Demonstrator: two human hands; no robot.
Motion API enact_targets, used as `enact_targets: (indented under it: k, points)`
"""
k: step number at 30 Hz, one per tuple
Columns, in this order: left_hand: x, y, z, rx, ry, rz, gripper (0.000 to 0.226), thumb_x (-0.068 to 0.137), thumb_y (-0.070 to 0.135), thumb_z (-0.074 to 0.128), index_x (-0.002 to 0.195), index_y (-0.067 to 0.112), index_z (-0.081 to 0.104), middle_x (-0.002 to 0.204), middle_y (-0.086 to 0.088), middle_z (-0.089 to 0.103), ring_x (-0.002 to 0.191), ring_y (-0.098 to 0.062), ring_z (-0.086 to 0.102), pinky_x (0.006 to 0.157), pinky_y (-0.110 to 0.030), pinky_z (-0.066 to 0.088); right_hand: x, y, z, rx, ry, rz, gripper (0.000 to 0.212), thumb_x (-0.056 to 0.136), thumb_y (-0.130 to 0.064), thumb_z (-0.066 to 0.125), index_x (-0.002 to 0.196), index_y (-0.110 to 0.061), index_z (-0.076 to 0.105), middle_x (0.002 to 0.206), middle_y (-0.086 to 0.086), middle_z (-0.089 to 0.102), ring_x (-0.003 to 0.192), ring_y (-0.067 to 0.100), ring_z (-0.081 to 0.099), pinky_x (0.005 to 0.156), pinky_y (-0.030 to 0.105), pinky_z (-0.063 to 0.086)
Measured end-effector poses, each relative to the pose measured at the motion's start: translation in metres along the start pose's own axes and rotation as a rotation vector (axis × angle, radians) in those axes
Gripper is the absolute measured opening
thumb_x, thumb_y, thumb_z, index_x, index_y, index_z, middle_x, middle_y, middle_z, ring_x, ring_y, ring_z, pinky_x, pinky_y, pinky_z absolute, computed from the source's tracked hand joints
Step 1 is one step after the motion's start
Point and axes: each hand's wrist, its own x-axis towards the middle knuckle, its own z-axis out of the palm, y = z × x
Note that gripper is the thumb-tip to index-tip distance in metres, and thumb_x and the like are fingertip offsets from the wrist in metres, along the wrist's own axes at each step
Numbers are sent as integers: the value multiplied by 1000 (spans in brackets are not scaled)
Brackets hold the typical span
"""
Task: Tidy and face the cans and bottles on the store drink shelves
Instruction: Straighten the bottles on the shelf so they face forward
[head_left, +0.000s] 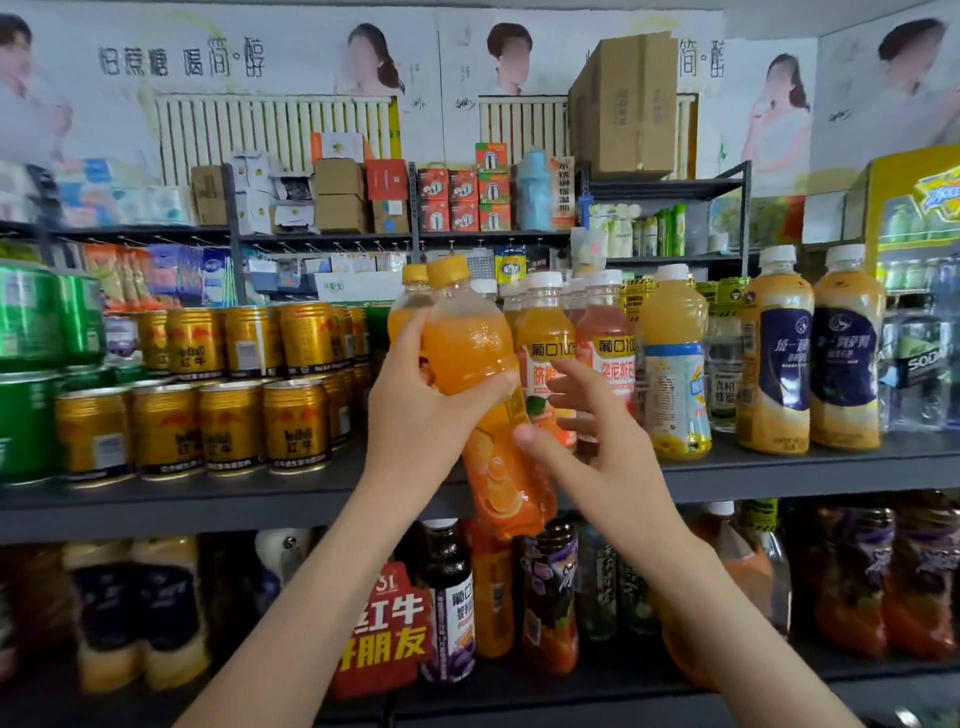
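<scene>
My left hand (421, 410) grips an orange soda bottle (483, 364) with a yellow cap, tilted in front of the middle shelf (208, 509). The fingers of my right hand (587, 441) are spread beside the bottle's lower label, and its thumb is close to the label. Behind the held bottle stands a second yellow-capped orange bottle (410, 306). To the right stand white-capped juice bottles (545, 338) in a row. Gold cans (228, 426) fill the shelf's left part in two tiers.
Green cans (41, 322) stand at the far left. Tall yellow drink bottles (774, 353) and clear soda water bottles (914, 364) sit at the right. The lower shelf holds dark and orange bottles (452, 597) and a red sign (384, 629). Boxes (623, 104) are stacked above.
</scene>
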Motion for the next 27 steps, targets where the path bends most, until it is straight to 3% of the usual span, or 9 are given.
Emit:
enact_targets:
  k: [3, 6, 8, 10, 15, 18, 21, 24, 27]
  points:
    - [-22, 11, -19, 52, -16, -38, 75, 56, 49, 80, 123, 46, 46, 117, 13, 60, 103, -10, 63, 82, -40, 56, -16, -27, 15, 45, -224, 4, 78, 72, -50, 73, 137, -34, 33, 117, -27, 52, 105, -14, 52, 83, 8, 44]
    - [-51, 22, -38, 159, 31, -88, 69, 54, 51, 78, 114, 53, 43, 116, 15, 58, 103, -9, 61, 82, -38, 56, -32, -37, 32, 112, -294, 51, 73, 72, -42, 75, 136, -30, 39, 107, -23, 60, 94, -10, 59, 76, 10, 48]
    - [-68, 28, -50, 224, 38, -98, 63, 61, 48, 80, 109, 57, 40, 115, 18, 56, 102, -4, 60, 83, -36, 56, -45, -42, 42, 169, -300, 79, 61, 72, -38, 76, 126, -35, 46, 96, -18, 66, 84, -5, 62, 71, 10, 48]
    - [-78, 31, -61, 214, -24, -119, 59, 71, 47, 77, 120, 49, 44, 119, 17, 56, 104, -4, 59, 85, -36, 55, -56, -42, 50, 244, -290, 123, 49, 73, -31, 77, 111, -42, 48, 84, -16, 68, 77, -3, 63, 66, 10, 48]
    - [-74, 19, -67, 196, -17, -188, 48, 83, 67, 49, 123, 42, 52, 119, 13, 60, 108, -5, 59, 94, -37, 51, -67, -33, 51, 376, -251, 246, 42, 73, -29, 78, 108, -37, 55, 88, -19, 70, 79, -1, 66, 67, 18, 53]
    - [-56, -2, -59, 305, 44, -180, 29, 92, 52, 48, 117, 38, 53, 112, 13, 61, 104, -6, 59, 89, -25, 50, -60, -22, 37, 373, -174, 292, 42, 74, -29, 77, 109, -36, 56, 90, -15, 71, 82, 1, 67, 72, 26, 54]
    - [-30, -24, -47, 459, 27, -218, 45, 91, 37, 58, 132, 19, 47, 121, 1, 58, 103, -7, 54, 79, -10, 42, -49, -13, 21, 340, -103, 318, 34, 77, -27, 74, 105, -34, 57, 88, -13, 72, 81, 4, 68, 75, 32, 56]
    - [2, -50, -32, 494, -9, -313, 72, 85, 40, 67, 142, 11, 33, 138, -8, 48, 124, -19, 48, 99, -29, 42, -42, -3, 9, 291, -42, 357, 34, 77, -27, 73, 106, -32, 57, 89, -8, 71, 83, 7, 68, 79, 36, 56]
    - [28, -70, -17, 446, -32, -360, 87, 77, 45, 73, 143, 9, 29, 138, -10, 49, 124, -25, 49, 100, -39, 43, -40, 5, 5, 245, -22, 377, 38, 76, -29, 73, 110, -32, 56, 94, -9, 70, 86, 8, 67, 80, 37, 56]
